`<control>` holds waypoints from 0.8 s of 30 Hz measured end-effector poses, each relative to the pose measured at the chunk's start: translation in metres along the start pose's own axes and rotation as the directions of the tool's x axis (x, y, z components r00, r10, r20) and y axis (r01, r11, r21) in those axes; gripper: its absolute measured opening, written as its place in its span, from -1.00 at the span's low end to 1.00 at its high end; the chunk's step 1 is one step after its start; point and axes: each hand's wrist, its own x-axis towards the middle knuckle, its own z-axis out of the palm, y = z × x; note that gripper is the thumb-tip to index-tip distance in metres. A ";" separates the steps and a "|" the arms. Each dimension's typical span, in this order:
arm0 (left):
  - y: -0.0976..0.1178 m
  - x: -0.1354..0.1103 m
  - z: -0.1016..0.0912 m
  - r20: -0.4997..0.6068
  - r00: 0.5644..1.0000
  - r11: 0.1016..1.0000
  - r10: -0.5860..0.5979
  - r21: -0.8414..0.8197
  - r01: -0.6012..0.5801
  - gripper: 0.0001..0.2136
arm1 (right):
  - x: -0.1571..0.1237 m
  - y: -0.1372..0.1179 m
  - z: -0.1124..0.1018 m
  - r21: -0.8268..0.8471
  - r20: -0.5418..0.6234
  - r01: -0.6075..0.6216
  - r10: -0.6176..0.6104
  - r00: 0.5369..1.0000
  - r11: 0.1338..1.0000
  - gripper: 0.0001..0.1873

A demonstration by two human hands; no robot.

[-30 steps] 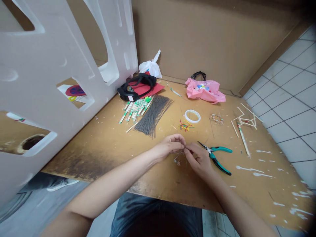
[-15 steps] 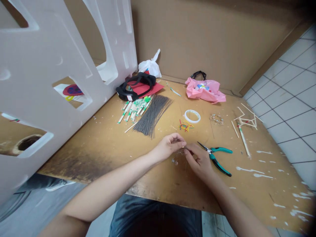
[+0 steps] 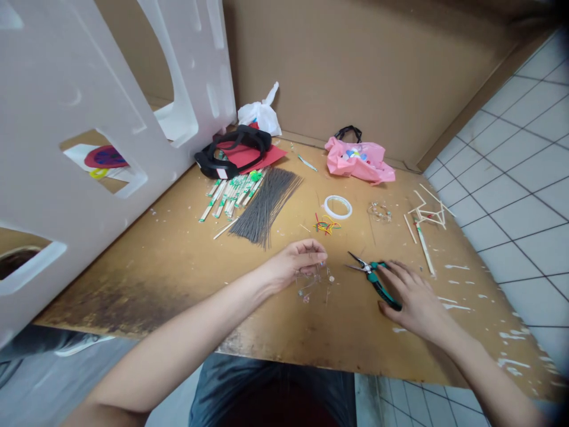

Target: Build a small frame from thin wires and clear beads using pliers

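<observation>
My left hand (image 3: 306,256) pinches a loop of thin wire with small clear beads (image 3: 306,294), which hangs below the fingers over the table. The fingers hide the top of this beaded wire. To the right, a pair of needle-nose pliers (image 3: 379,287) with green and black handles lies with its jaws apart, tips pointing left. My right hand (image 3: 411,296) is over the handles, fingers stretched out and apart, the thumb near the lower handle end. The fingers cover part of the upper handle; a firm grip does not show.
Beyond my hands lie rubber bands (image 3: 326,225), a tape roll (image 3: 338,198), dark wires (image 3: 267,207), wrapped chopsticks (image 3: 233,193) and another beaded wire (image 3: 379,212). A pink bag (image 3: 360,163) stands at the back, a stick frame (image 3: 429,216) at right. A white plastic panel (image 3: 178,77) borders the left.
My right hand has let go of the beaded wire and moved right to the pliers' handles, its fingers spreading. My left hand keeps the beaded wire. The view has shifted slightly right.
</observation>
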 end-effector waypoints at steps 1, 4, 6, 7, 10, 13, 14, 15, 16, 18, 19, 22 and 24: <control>0.000 0.000 0.000 0.013 1.000 1.000 -0.003 -0.002 0.003 -0.70 | 0.002 0.000 0.000 -0.039 0.005 0.009 -0.009 1.000 0.999 -0.27; -0.001 -0.001 0.001 0.044 0.999 1.000 -0.017 -0.006 0.017 -0.70 | 0.014 -0.006 -0.004 -0.120 0.025 0.053 -0.051 0.998 0.991 -0.26; -0.001 -0.001 0.000 0.058 0.998 1.000 -0.024 -0.003 0.024 -0.70 | 0.021 -0.010 -0.009 -0.167 0.051 0.075 -0.068 0.996 0.983 -0.30; -0.002 -0.001 0.000 0.063 0.998 1.000 -0.023 0.002 0.023 -0.69 | 0.024 -0.012 -0.011 -0.187 0.063 0.077 -0.066 0.996 0.979 -0.34; -0.003 -0.001 0.001 0.066 0.998 0.999 -0.008 0.035 0.006 -0.68 | 0.028 -0.015 -0.014 -0.192 0.089 0.051 -0.035 0.995 0.980 -0.42; -0.003 -0.001 0.002 0.053 0.999 0.997 0.008 0.079 -0.012 -0.67 | 0.028 -0.015 -0.014 -0.145 0.098 0.029 -0.014 0.995 0.989 -0.45; -0.003 -0.001 0.002 0.050 0.999 0.996 0.011 0.093 -0.016 -0.67 | 0.027 -0.015 -0.013 -0.134 0.093 0.028 -0.015 0.996 0.991 -0.45; -0.003 -0.001 0.002 0.049 0.999 0.994 0.013 0.105 -0.018 -0.67 | 0.027 -0.014 -0.013 -0.131 0.086 0.028 -0.017 0.996 0.991 -0.45; -0.003 -0.001 0.002 0.050 0.999 0.993 0.014 0.115 -0.020 -0.67 | 0.027 -0.013 -0.013 -0.131 0.080 0.032 -0.021 0.997 0.991 -0.46; -0.003 -0.001 0.001 0.054 0.998 0.991 0.017 0.132 -0.024 -0.68 | 0.029 -0.012 -0.013 -0.135 0.081 0.027 -0.016 0.997 0.991 -0.50; -0.003 -0.001 0.001 0.055 0.998 0.990 0.022 0.137 -0.029 -0.68 | 0.030 -0.011 -0.014 -0.130 0.090 0.012 0.000 0.996 0.991 -0.54; -0.004 -0.001 0.000 0.049 0.998 0.983 0.038 0.179 -0.046 -0.70 | 0.032 -0.011 -0.020 -0.021 0.129 -0.090 0.092 0.987 0.996 -0.62; -0.004 -0.001 0.000 0.042 0.998 0.973 0.051 0.225 -0.059 -0.71 | 0.030 -0.014 -0.031 0.163 0.164 -0.123 0.096 0.982 0.979 -0.58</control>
